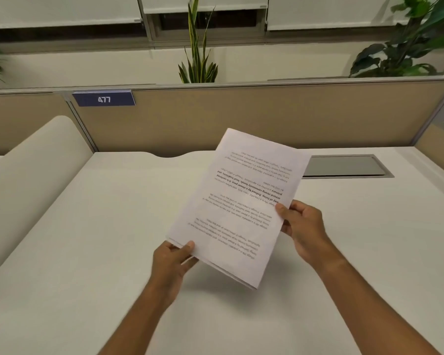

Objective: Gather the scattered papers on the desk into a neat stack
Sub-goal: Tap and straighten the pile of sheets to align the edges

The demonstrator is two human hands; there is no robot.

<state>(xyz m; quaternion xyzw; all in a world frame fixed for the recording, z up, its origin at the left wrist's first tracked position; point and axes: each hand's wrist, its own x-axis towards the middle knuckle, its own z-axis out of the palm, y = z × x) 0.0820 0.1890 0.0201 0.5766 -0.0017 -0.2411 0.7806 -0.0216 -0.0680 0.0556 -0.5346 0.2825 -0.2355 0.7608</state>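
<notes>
Several papers point(241, 208) sat bunched in one stack, tilted, lifted off the white counter point(87, 226). Your left hand point(171, 262) pinched the near-left corner, fingers point(189, 245) clamped on it. Your right hand point(301, 224) gripped the right edge, thumb on top. Grey hatch point(349, 166) behind, tan partition point(241, 116), tag 477 point(103, 99).

White papers point(244, 201) printed with lines of grey and bold black text, over an off-white desk point(87, 226). Beige fabric partition point(241, 119) carrying a navy sign point(103, 99) with white "477". Green leaves on the snake plant point(197, 57); a grey cable hatch point(344, 166).
</notes>
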